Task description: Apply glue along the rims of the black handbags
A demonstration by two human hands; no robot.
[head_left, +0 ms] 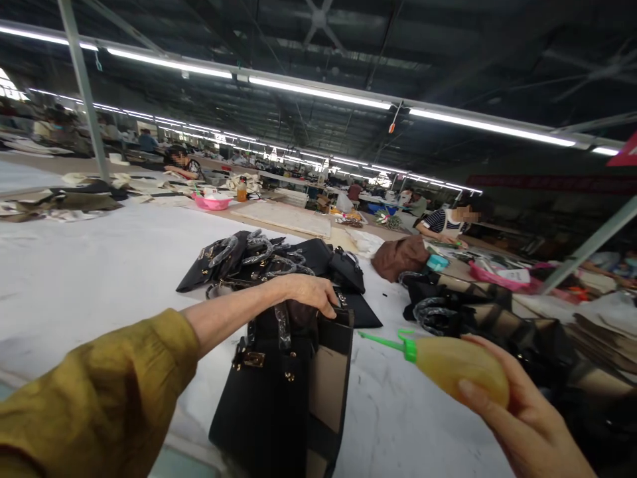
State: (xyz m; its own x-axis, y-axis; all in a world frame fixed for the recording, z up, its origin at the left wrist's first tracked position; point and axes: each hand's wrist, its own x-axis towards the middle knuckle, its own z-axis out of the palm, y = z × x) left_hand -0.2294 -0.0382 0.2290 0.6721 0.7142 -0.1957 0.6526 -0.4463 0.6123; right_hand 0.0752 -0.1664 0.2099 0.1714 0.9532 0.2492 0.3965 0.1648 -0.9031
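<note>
A black handbag (269, 405) with gold-coloured fittings lies on the white table in front of me, its beige inside showing along the right side. My left hand (311, 293) reaches over to the bag's far end, fingers closed on the black edge panel (341, 325) there. In my right hand (522, 405) is a squeeze bottle (458, 365) of yellowish liquid, with a green cap and a long thin green nozzle. The nozzle points left toward the bag's edge, and a small gap separates them. Beyond my left hand lies a pile of black handbags (259, 259) with plastic-wrapped handles.
More black bags with beige insides (478, 305) lie at the right. A brown cloth bundle (401, 257) and a turquoise container (437, 262) stand behind. Pink baskets (212, 201) hold small things. Co-workers sit across the tables, one in a striped top (438, 224).
</note>
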